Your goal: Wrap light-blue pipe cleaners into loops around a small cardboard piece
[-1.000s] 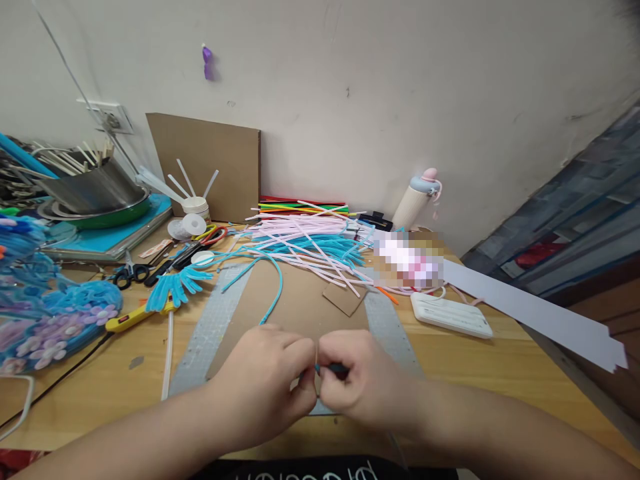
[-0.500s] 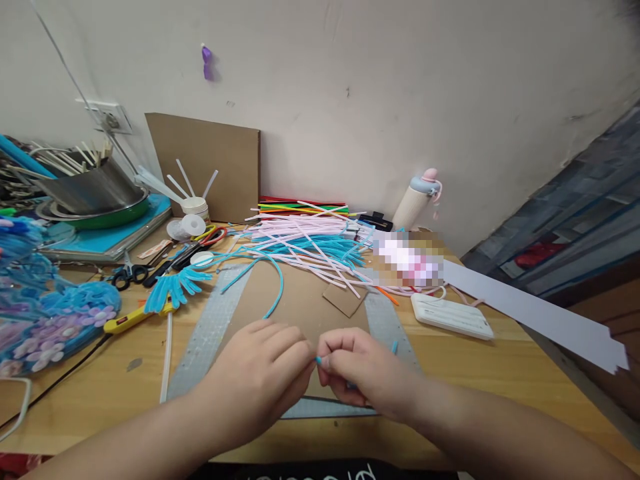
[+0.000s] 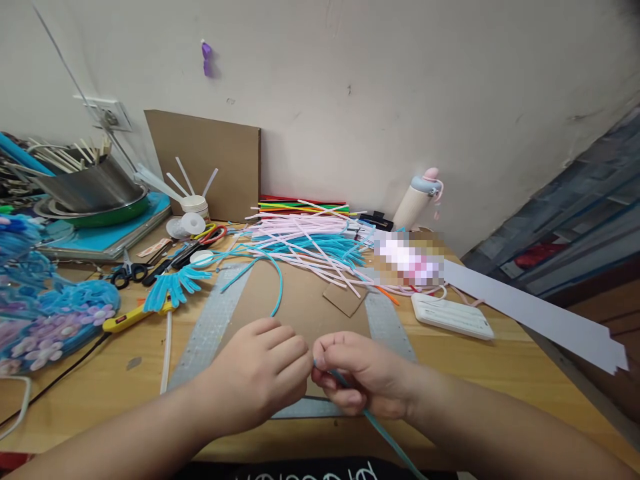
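Observation:
My left hand (image 3: 263,373) is closed, back upward, over the sheet of brown cardboard (image 3: 300,293). A blue pipe cleaner (image 3: 278,287) curves from the pile down to its knuckles; the grip itself is hidden. My right hand (image 3: 360,373), touching or almost touching the left, pinches a blue pipe cleaner between thumb and forefinger. A length of blue stem (image 3: 387,437) passes under its fingers and hangs toward the lower edge of the view. Whether both blue parts are one stem is hidden by the hands.
Pink and blue pipe cleaners (image 3: 305,247) lie heaped behind the cardboard. At left are a yellow glue gun (image 3: 125,318), a fringed blue piece (image 3: 175,287), scissors (image 3: 129,272) and blue flower work (image 3: 60,320). A white power bank (image 3: 453,317) and a bottle (image 3: 416,200) stand right.
My right hand has turned, its lower fingers opening a little from the palm. The blue stem now trails below it toward me. The curved stem by my left hand has shifted slightly.

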### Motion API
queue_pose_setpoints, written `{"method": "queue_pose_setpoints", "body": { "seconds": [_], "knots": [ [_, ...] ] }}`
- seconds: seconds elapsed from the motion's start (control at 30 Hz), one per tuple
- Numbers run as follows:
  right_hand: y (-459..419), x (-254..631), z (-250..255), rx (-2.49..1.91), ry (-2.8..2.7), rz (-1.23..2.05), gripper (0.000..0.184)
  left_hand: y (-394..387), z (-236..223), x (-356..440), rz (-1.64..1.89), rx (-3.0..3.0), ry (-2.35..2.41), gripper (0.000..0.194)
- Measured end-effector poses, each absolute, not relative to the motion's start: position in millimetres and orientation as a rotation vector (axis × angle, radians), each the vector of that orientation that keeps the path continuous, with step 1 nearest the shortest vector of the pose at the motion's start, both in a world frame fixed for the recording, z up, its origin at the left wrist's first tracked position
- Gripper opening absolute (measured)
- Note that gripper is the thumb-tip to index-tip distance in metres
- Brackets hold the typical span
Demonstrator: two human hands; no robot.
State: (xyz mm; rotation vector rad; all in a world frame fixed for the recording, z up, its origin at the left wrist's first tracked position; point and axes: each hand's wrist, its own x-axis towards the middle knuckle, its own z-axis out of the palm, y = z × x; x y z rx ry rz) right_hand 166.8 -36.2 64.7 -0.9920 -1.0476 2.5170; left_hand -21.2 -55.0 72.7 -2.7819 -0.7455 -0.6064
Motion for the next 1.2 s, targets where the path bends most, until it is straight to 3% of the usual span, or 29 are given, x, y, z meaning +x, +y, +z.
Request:
{"method": "queue_pose_setpoints", "body": {
  "seconds": [0.23, 0.43, 0.5, 0.63, 0.7, 0.77, 0.93, 1.1, 1.2],
  "knots": [
    [-34.3, 172.1, 67.8, -0.954, -1.049, 2.581, 0.011, -57.4, 72.9, -17.9, -0.659, -2.922, -1.093, 0.014],
    [-33.5, 169.2, 68.9, -1.012, -1.198, 2.501, 0.005, -55.8, 77.3, -16.3, -0.661, -2.957, -1.069, 0.016],
    [-36.3, 165.2, 66.0, -1.089, -1.439, 2.275, 0.003, -56.8, 77.9, -14.2, -0.622, -2.962, -1.047, 0.015],
    [-47.4, 161.1, 62.3, -1.018, -2.084, 1.259, 0.013, -62.8, 78.4, -10.2, -0.622, -3.037, -1.116, 0.012],
    [-52.2, 165.2, 65.0, -0.943, -2.211, 1.026, 0.014, -67.3, 80.1, -10.6, -0.623, -3.113, -1.201, 0.011],
    [-54.0, 175.6, 71.7, -0.965, -2.199, 1.143, 0.013, -71.7, 82.3, -13.5, -0.615, -3.177, -1.277, 0.008],
    [-52.6, 218.8, 101.3, -0.909, -1.808, 1.88, 0.01, -71.7, 81.5, -25.0, -0.684, -2.96, -1.296, 0.017],
    [-54.7, 229.5, 122.6, -0.788, -2.06, 1.725, 0.007, -50.5, 88.2, -34.8, -0.552, -2.591, -1.769, 0.022],
    [-49.4, 214.3, 117.7, -0.896, -1.998, 1.848, 0.009, -36.0, 98.2, -42.2, -0.871, -2.53, -1.947, 0.025]
  ]
}}
